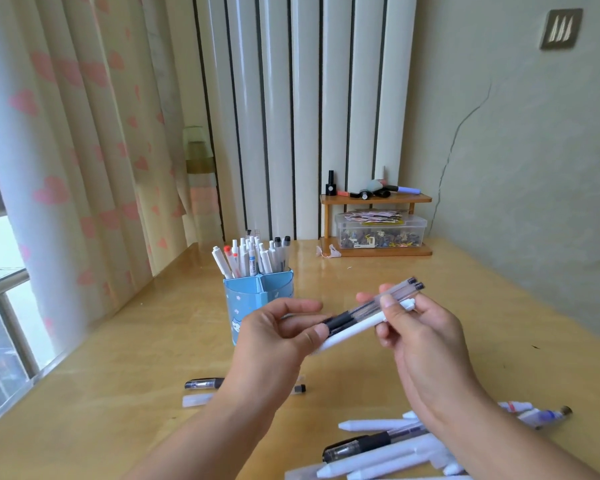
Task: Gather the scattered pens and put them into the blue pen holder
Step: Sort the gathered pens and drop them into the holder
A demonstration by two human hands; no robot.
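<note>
A small bundle of pens [355,322], two clear ones with black grips and one white, is held level above the desk between both hands. My left hand [278,332] pinches its left end and my right hand [420,327] grips its right end. Just behind my left hand stands the blue pen holder [257,296], with several white and clear pens upright in it. More scattered pens [381,452] lie on the desk at the lower right, partly under my right forearm. Two pens [201,391] lie under my left forearm.
A wooden desk [125,393] runs to a window and heart-print curtain on the left. At the back right stands a small wooden shelf [376,199] with bottles and markers over a clear plastic box [381,232]. A radiator and wall lie behind.
</note>
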